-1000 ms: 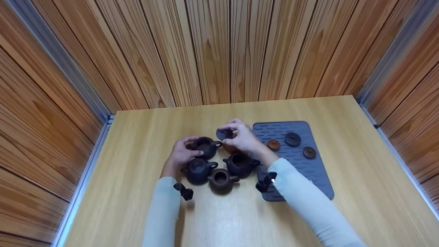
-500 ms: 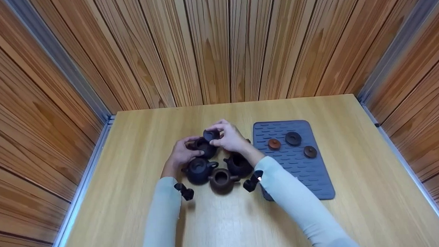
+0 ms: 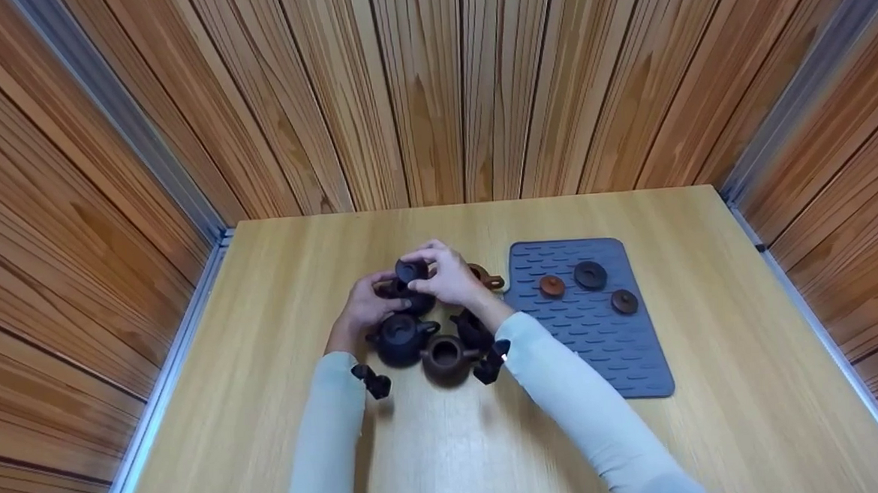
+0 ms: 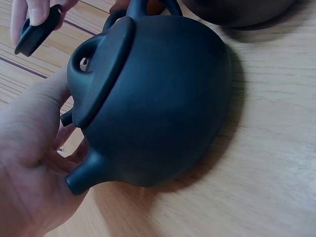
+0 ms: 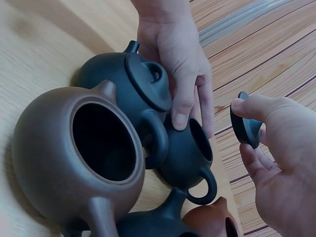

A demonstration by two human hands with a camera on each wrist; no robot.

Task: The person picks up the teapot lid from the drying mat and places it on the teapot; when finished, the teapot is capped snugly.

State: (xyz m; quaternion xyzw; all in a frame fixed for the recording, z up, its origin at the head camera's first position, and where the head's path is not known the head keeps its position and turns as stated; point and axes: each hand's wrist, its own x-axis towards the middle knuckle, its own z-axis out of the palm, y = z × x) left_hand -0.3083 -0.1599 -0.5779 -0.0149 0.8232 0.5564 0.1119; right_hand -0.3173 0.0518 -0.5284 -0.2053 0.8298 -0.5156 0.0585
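My left hand grips a small dark teapot at its side, thumb at the rim of its uncovered mouth. Above that mouth, my right hand pinches a round dark lid between thumb and fingers, tilted and clear of the pot in the right wrist view. Closest to the left wrist is a dark teapot with its lid on. A brown teapot without a lid stands beside it. Another dark teapot is partly hidden by my right arm, and an orange-brown teapot sits behind my right hand.
A grey ridged mat lies on the right of the wooden table. On it rest an orange-brown lid, a black ring-shaped lid and a dark brown lid. Wood-panelled walls enclose the table.
My right hand has carried the dark lid leftward, from near the orange-brown teapot to over the uncovered dark teapot. My left hand has stayed on that pot.
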